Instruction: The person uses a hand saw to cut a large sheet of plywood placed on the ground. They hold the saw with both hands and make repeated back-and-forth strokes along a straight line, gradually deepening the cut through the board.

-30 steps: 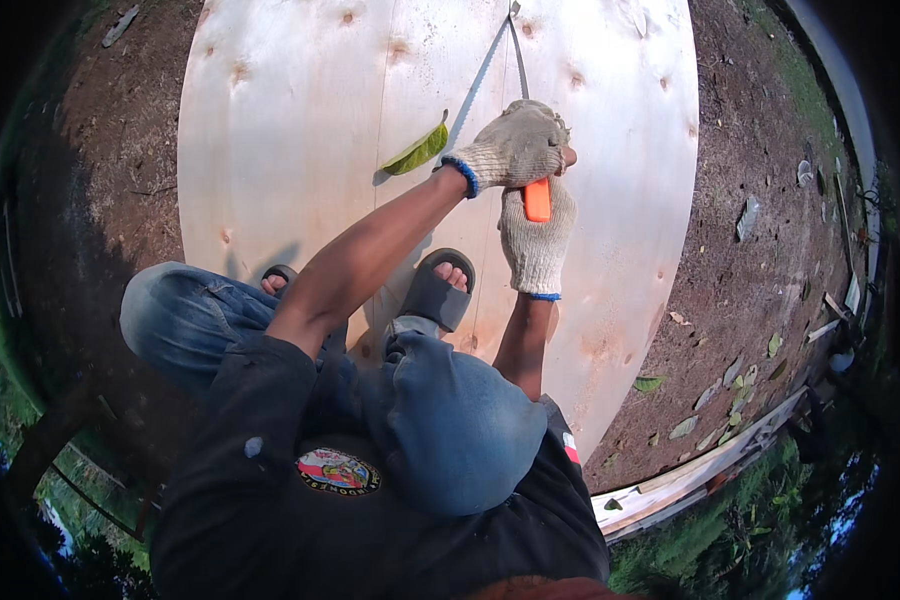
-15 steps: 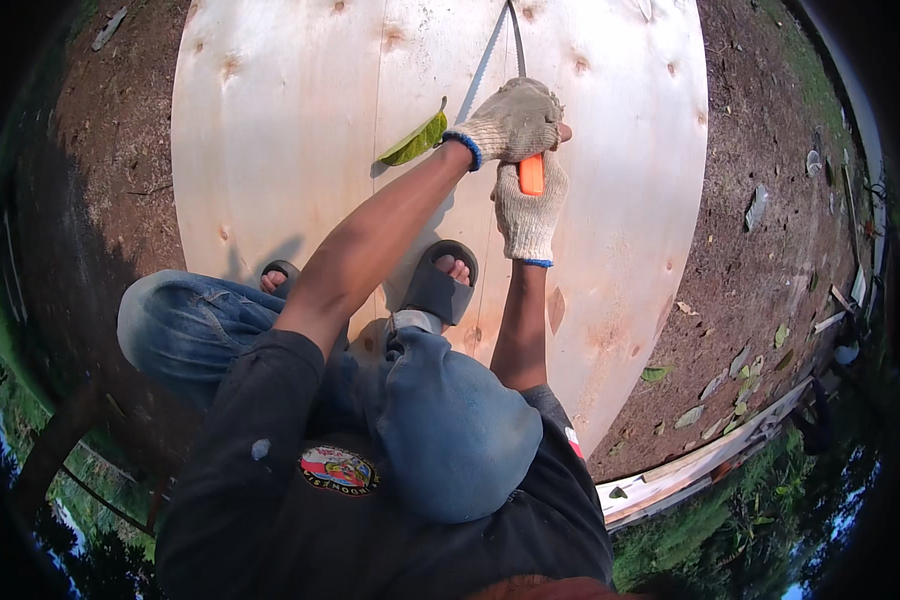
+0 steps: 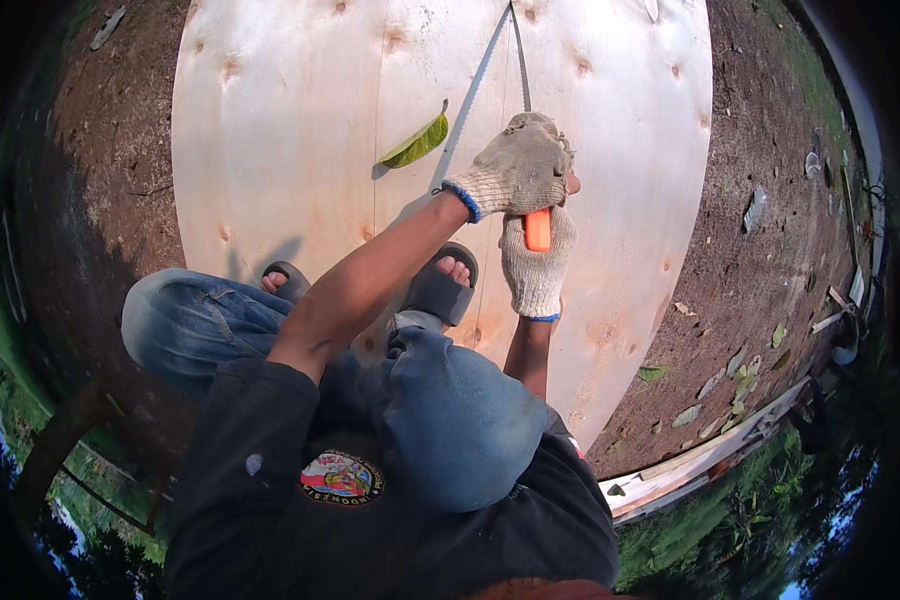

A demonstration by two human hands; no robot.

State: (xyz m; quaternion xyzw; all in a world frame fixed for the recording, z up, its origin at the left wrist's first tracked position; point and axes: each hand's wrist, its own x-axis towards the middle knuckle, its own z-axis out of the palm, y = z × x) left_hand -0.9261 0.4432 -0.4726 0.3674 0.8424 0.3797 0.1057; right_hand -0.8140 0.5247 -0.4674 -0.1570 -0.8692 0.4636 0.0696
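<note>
Both hands, in knitted work gloves with blue cuffs, are closed around the orange handle of a hand saw (image 3: 522, 70). My left hand (image 3: 523, 162) wraps over the upper part of the grip, and my right hand (image 3: 538, 262) sits just below it. The orange handle end (image 3: 538, 231) shows between them. From the hands the narrow toothed blade runs away to the top edge, its shadow slanting to the left. Beneath it lies a broad pale plywood sheet (image 3: 280, 120); where blade and wood meet is at or beyond the top edge.
A green leaf (image 3: 417, 142) lies on the plywood left of the blade. My sandalled feet (image 3: 440, 287) stand on the sheet. Brown soil with dry leaves (image 3: 688, 416) borders it, and long boards (image 3: 680, 470) lie at the lower right.
Both hands have drawn the saw back toward my body, so more of the blade shows beyond the left hand. The leaf and the sheet look nearly unmoved.
</note>
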